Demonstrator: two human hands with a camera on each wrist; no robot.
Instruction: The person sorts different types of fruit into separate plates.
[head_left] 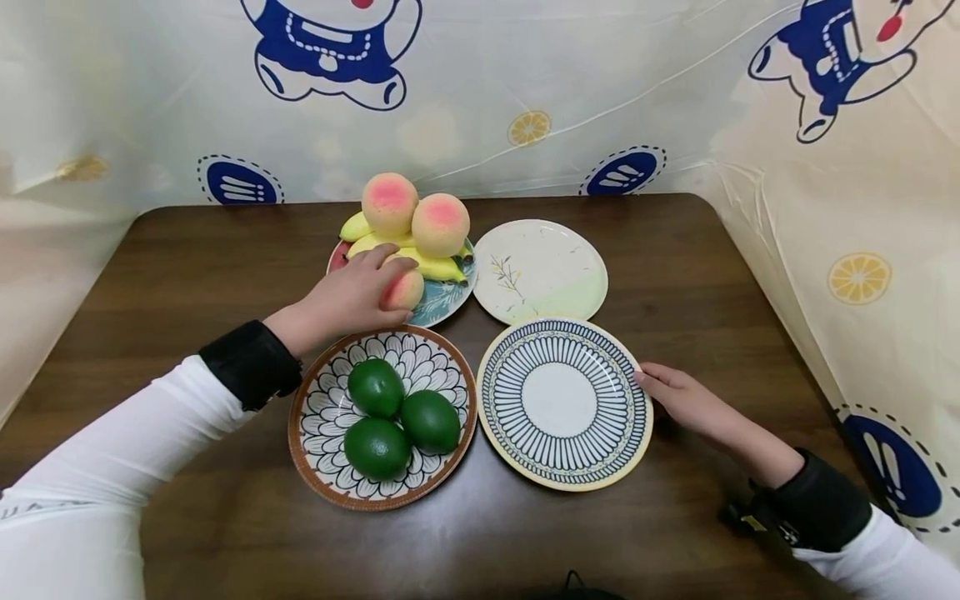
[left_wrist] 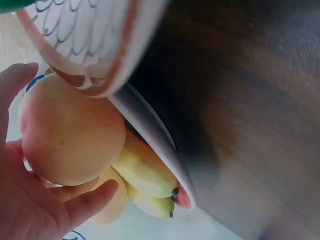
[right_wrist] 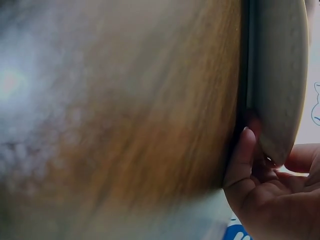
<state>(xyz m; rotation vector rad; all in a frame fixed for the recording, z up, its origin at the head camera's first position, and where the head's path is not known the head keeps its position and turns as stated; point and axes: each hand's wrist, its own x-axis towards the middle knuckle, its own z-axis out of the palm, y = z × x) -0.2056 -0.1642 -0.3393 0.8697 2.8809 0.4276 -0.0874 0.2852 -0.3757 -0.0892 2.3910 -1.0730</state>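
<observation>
My left hand (head_left: 360,292) reaches over the fruit plate (head_left: 446,304), its thumb and fingers around a peach (head_left: 405,290) at the plate's near side. In the left wrist view the fingers pass behind that peach (left_wrist: 75,130), and one finger sticks out below it. Two more peaches (head_left: 441,225) sit on yellow bananas (head_left: 438,267) farther back. My right hand (head_left: 678,398) pinches the right rim of a blue-and-white striped plate (head_left: 558,400). In the right wrist view its thumb and fingers are on either side of the plate edge (right_wrist: 280,85).
Just in front of the fruit plate, a brown-rimmed bowl (head_left: 315,450) holds three green avocados (head_left: 378,448). A pale plate with a leaf pattern (head_left: 540,271) lies behind the striped plate. The brown table (head_left: 210,250) meets a printed curtain (head_left: 465,83) at the back.
</observation>
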